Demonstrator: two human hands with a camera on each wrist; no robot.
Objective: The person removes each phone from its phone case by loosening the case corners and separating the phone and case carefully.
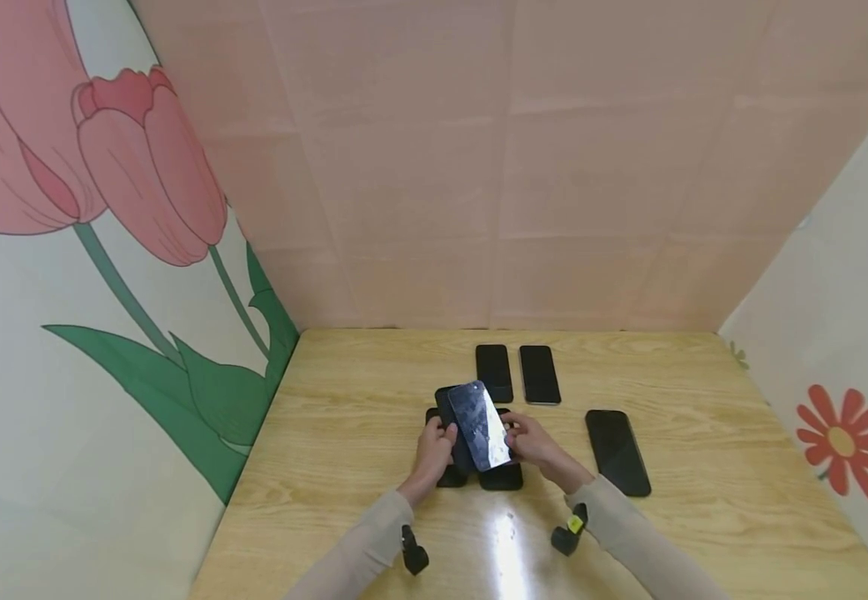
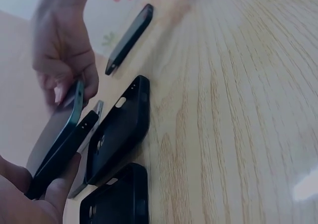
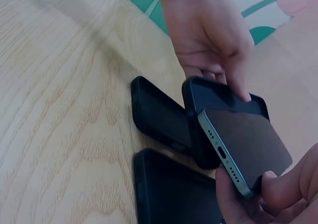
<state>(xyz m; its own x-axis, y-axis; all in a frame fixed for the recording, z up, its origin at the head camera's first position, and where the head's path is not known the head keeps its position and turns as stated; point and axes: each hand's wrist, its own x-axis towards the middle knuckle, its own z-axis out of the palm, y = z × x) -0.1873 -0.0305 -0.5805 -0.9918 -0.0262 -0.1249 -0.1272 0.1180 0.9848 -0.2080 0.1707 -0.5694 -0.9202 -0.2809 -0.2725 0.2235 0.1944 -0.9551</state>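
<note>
My left hand [image 1: 434, 452] grips a black phone case [image 1: 464, 450], its open side up, with the thumb over the rim. My right hand [image 1: 533, 439] pinches a phone [image 1: 479, 425] with a green edge between thumb and fingers. The phone lies tilted across the case, partly over its inside; in the right wrist view the phone's port end [image 3: 226, 157] stands out past the case [image 3: 218, 92]. Below them, two more black cases [image 2: 121, 129] [image 2: 117, 201] lie on the table, partly hidden by the hands and the held pieces in the head view.
Behind the hands lie two dark phones [image 1: 494, 372] [image 1: 540, 374] side by side. Another dark phone [image 1: 618, 452] lies to the right, near my right forearm. The wooden table [image 1: 344, 417] meets a pink back wall, with flower-printed walls at left and right.
</note>
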